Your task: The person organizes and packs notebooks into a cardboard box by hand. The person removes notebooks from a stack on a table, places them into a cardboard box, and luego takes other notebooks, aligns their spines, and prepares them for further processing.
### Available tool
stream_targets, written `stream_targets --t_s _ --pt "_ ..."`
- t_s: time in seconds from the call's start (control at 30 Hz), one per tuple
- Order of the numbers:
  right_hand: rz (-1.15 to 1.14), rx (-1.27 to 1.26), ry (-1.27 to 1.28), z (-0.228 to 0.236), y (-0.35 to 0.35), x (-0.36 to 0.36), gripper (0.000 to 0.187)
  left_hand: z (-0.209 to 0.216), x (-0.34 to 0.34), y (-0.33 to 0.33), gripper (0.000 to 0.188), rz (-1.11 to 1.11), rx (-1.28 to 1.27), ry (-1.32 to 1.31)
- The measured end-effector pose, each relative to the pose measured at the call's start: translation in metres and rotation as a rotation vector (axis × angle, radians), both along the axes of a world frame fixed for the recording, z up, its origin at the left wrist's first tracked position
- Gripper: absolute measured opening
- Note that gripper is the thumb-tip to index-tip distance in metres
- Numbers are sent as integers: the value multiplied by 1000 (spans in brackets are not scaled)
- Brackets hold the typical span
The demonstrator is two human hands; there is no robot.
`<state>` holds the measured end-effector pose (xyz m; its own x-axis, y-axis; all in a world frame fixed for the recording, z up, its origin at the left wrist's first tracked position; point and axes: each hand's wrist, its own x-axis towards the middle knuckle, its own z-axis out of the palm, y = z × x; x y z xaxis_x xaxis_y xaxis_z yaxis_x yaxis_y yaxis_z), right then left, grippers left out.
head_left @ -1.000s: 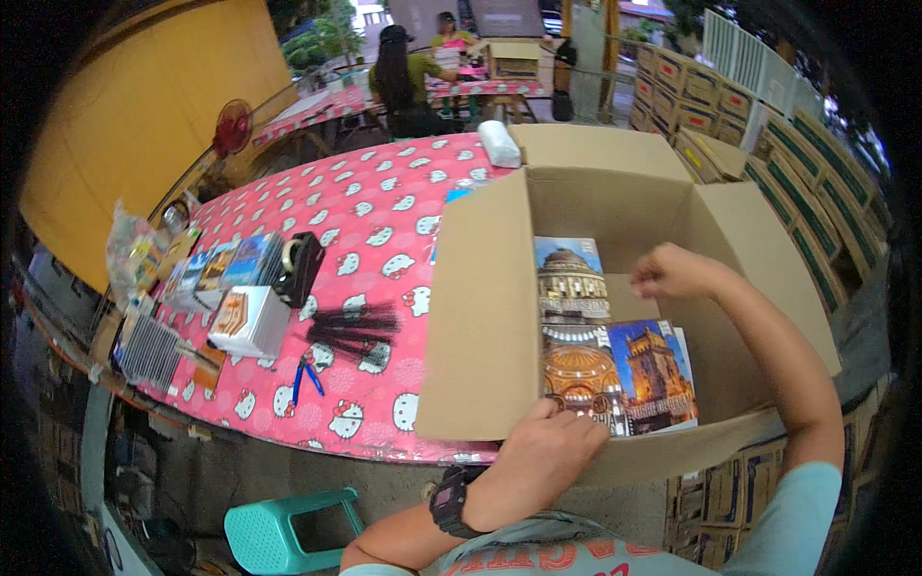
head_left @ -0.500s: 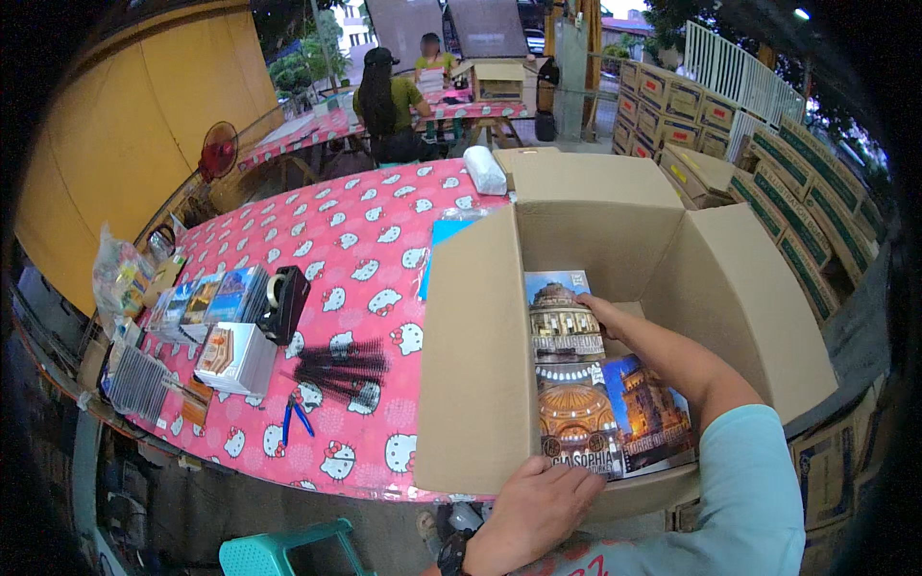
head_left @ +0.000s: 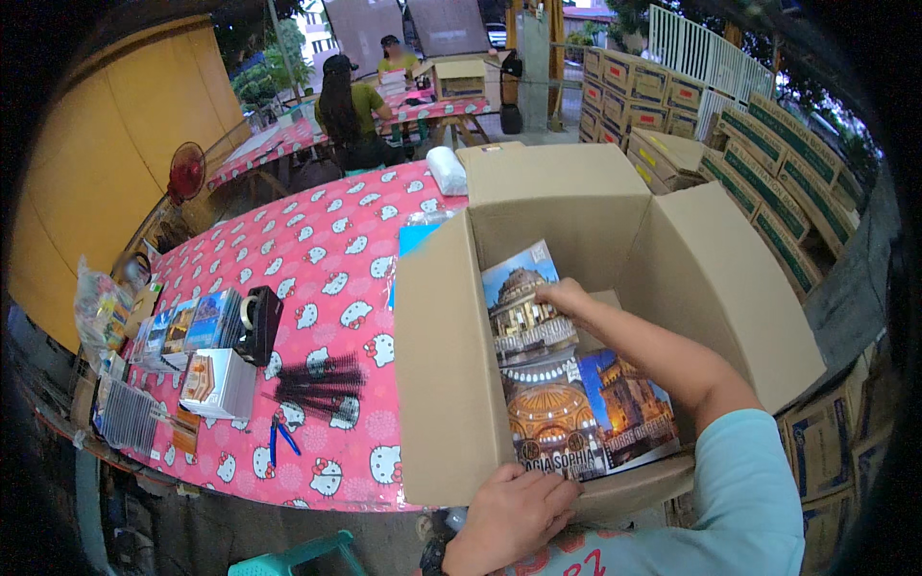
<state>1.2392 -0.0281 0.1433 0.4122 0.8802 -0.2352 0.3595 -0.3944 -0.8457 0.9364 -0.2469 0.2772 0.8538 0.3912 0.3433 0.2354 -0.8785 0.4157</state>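
Brown cardboard box (head_left: pixel 567 230) stands open, flaps spread outward, beside the bench (head_left: pixel 317 254) with its pink patterned cloth. Compared with half a second ago, the domed-building book (head_left: pixel 523 312) is turned askew; earlier it lies nearly square with the box's left wall. Right hand (head_left: pixel 565 300) is at that book's right edge in both views, thumb and fingers now clamped on it; one second back, the same hand is clear of it, over the box. Left hand (head_left: pixel 519 514) keeps to the near left corner, fingers together over the near rim; cannot tell how firmly it grips. Contents of box: domed-building book at far left; nearer, side by side, the golden-interior book (head_left: pixel 547 413) and the tower book (head_left: pixel 629 408), covers up. Other containers: clear plastic bag (head_left: pixel 101 307) at the bench's left end, holding colourful matter too indistinct to identify; cartons (head_left: pixel 648 91) stacked beyond the box to the right, contents hidden. On the bench, black tape dispenser (head_left: pixel 259 326) touches or nearly touches the small picture-covered stacks (head_left: pixel 216 322).
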Motion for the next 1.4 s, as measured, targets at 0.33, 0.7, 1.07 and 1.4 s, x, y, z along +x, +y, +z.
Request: stream_targets --t_s 0.33,0.7,1.07,1.4 --pt "174 -159 -450 55 4 -26 57 -1 2 1 27 3 -17 -60" --pt "128 -137 589 23 -12 16 35 -5 -1 3 27 -25 -64 -99" --pt "75 -181 837 -39 -38 86 31 6 0 2 26 -1 -68 -67" --pt "105 -168 657 -15 -38 79 31 -5 -2 1 28 8 -103 -121"
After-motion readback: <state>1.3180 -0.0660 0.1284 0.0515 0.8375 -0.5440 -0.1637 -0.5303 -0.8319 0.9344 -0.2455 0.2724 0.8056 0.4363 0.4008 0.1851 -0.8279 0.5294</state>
